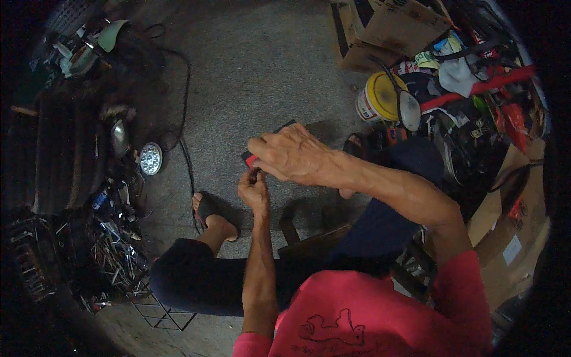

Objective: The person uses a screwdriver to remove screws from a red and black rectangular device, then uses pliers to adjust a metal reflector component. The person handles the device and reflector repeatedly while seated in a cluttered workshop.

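While clasping a small black-and-red piece (250, 160) between thumb and curled fingers of the right grip (292, 154), covers most of it with the back of that hand, leaving in sight only a red-and-black corner to the left and a dark edge beyond the knuckles. Just below that corner, brings thumb and fingertips of the left grip (254, 189) together around something dark; cannot tell whether part of the same piece or separate. Holds both grips close together above the grey floor (250, 77). Left of the grips, can see a black cable (186, 113) along the floor and, past it, a round lamp (151, 159) with a clear face; farther left and lower, a heap of metal tools (116, 253). Right of the grips and beyond, can make out a white bucket with a yellow lid (375, 98), near cardboard boxes (407, 27).
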Demonstrator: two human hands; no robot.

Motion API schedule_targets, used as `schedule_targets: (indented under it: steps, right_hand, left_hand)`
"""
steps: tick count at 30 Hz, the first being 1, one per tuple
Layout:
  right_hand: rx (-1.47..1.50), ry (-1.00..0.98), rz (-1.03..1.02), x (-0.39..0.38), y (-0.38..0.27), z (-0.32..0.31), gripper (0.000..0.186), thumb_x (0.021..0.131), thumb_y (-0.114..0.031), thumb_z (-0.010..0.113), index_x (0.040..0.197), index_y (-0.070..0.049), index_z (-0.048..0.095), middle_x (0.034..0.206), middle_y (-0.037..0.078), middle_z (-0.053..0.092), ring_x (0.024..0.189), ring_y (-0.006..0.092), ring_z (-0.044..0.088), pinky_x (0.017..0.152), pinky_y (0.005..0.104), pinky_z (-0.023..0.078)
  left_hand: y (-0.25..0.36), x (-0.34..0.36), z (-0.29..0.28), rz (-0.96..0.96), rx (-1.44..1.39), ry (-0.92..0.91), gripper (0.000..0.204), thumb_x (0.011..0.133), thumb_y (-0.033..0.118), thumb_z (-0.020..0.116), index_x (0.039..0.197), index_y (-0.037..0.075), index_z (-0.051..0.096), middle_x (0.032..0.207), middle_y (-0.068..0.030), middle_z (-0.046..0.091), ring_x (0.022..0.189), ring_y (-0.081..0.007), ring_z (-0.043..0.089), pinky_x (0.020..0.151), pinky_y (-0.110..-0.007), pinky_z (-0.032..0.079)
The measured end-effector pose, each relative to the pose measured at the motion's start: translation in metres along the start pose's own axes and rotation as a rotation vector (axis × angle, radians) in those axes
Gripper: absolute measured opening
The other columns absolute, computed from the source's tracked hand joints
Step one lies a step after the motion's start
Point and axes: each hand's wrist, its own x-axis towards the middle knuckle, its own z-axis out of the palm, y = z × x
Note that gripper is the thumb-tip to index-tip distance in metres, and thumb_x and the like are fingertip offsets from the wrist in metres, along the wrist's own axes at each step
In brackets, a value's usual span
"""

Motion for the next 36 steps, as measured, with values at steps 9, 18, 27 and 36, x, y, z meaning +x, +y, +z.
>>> schedule_targets:
  steps: [9,18,27,36]
  right_hand:
    - [0.003,-0.049,-0.027,0.002,-0.008,-0.005,0.028,0.073,-0.019,0.064,0.092,-0.003,0.051,0.078,0.016,0.057,0.071,0.0351,0.063,0.057,0.0453,0.049]
    - [0.046,-0.045,-0.06,0.0,-0.007,0.002,0.029,0.075,-0.022,0.063,0.092,-0.002,0.051,0.082,0.017,0.057,0.072,0.0368,0.063,0.06,0.0462,0.05]
    - [0.042,-0.065,-0.02,0.001,-0.011,0.0,0.027,0.082,-0.025,0.059,0.091,-0.002,0.05,0.075,0.019,0.059,0.067,0.0379,0.062,0.057,0.046,0.049]
    - [0.01,0.037,-0.078,-0.002,-0.01,0.009,0.022,0.08,-0.018,0.059,0.091,-0.001,0.049,0.072,0.019,0.057,0.062,0.0385,0.06,0.053,0.0461,0.048]
  left_hand:
    - [-0.006,-0.002,0.001,0.092,0.08,0.019,0.01,0.074,0.007,0.068,0.082,0.0,0.064,0.07,-0.0062,0.056,0.064,-0.0165,0.053,0.061,-0.031,0.044]
    - [-0.011,0.0,0.008,0.127,-0.123,0.088,0.008,0.072,0.006,0.065,0.076,0.0,0.062,0.075,-0.0125,0.054,0.067,-0.0274,0.055,0.061,-0.036,0.043]
    - [-0.012,-0.004,0.002,0.148,0.14,0.073,0.02,0.076,0.011,0.065,0.092,-0.001,0.063,0.082,-0.0141,0.059,0.073,-0.0261,0.061,0.066,-0.036,0.047]
    - [0.004,-0.004,0.002,0.062,0.204,0.092,0.036,0.078,0.02,0.067,0.1,-0.005,0.053,0.078,-0.0146,0.061,0.072,-0.0283,0.062,0.068,-0.037,0.048]
